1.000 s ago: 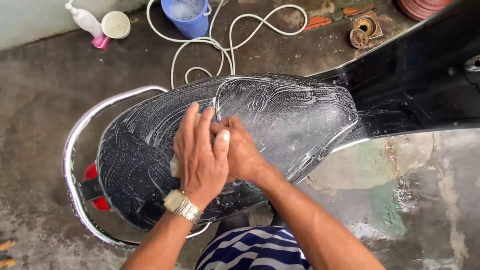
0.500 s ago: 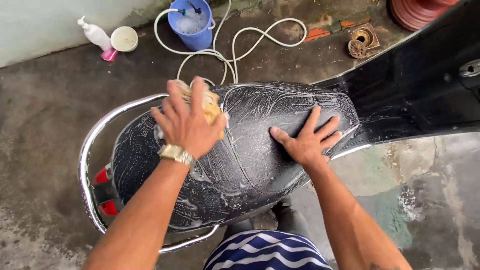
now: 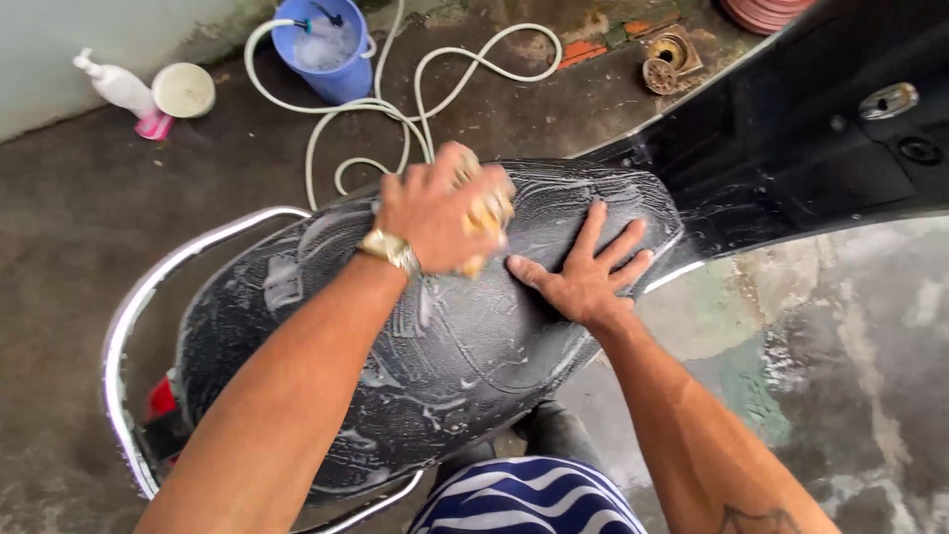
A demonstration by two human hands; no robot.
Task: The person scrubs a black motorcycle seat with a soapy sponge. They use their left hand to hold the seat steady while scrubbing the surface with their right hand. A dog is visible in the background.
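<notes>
My left hand [image 3: 435, 213] curls loosely over a yellow sponge [image 3: 484, 222] and presses it onto the soapy black motorcycle seat [image 3: 445, 346]. The hand is blurred with motion. Half a second ago it worked nearer the rear of the seat; it now lies further forward, almost touching the right hand, so the lather is being carried toward the front.

My right hand [image 3: 583, 277] holds nothing. It lies flat on the seat with fingers spread wide, much where it was half a second ago; a second ago both hands were bunched together over the sponge. I judge it to be bracing while the other scrubs.

White streaks of foam cover most of the seat, so the soaping looks well along. A chrome grab rail [image 3: 148, 287] curves round the rear end, with a red tail light [image 3: 163, 400] beneath it. The glossy black body panel [image 3: 791, 148] runs off to the upper right.

On the wet concrete floor [image 3: 89, 198] beyond the seat lie a white hose [image 3: 395, 119], coiled and leading into a blue bucket [image 3: 331, 54], a pump bottle [image 3: 124, 89], a small round tub [image 3: 183, 89] and a floor drain [image 3: 667, 59].
</notes>
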